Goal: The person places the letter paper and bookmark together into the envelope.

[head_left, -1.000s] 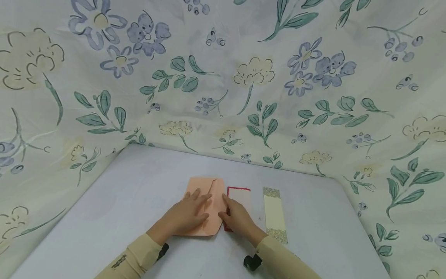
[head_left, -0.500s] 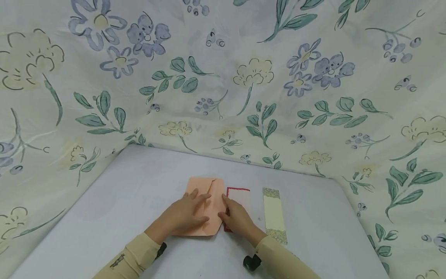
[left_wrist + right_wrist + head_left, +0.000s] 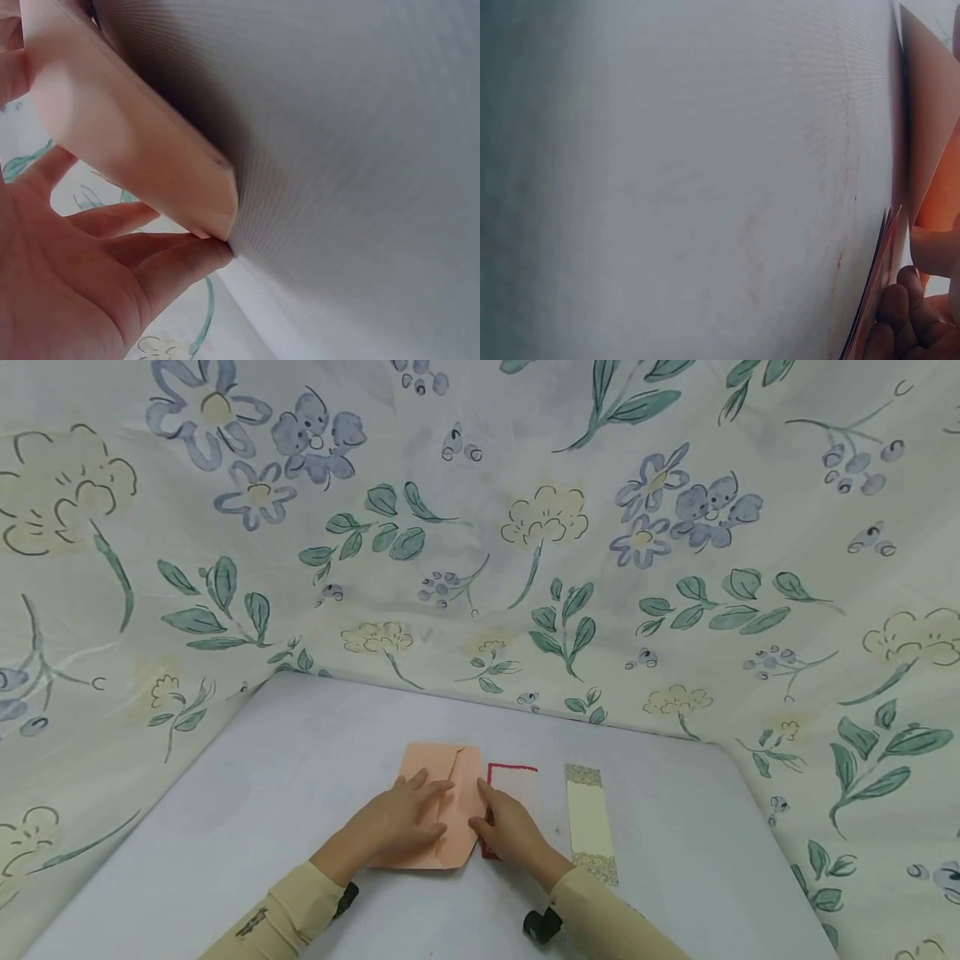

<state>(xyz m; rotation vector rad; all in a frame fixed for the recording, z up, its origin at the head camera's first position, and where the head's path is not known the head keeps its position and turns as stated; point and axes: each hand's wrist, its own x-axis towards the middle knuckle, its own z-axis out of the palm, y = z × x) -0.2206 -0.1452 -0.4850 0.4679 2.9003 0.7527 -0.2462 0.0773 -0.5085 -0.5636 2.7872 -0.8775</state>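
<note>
A peach paper envelope with a lengthwise seam lies on the white tabletop. My left hand rests on its left half, fingers spread and fairly straight. In the left wrist view the fingertips meet the edge of the envelope, which stands slightly raised off the surface. My right hand pinches the right edge. Seen from the right wrist, the thumb presses against the envelope and the other fingers curl below it. Partly under that hand lies a pale card with a red border.
To the right lies a cream paper strip with patterned gold ends. Floral fabric hangs behind and beside the table. A black wrist device sits under the right sleeve, and another black piece shows by the left cuff.
The left hand has shifted very slightly down and left on the envelope. The right hand keeps its pinch, and the card and strip stay where they were.
</note>
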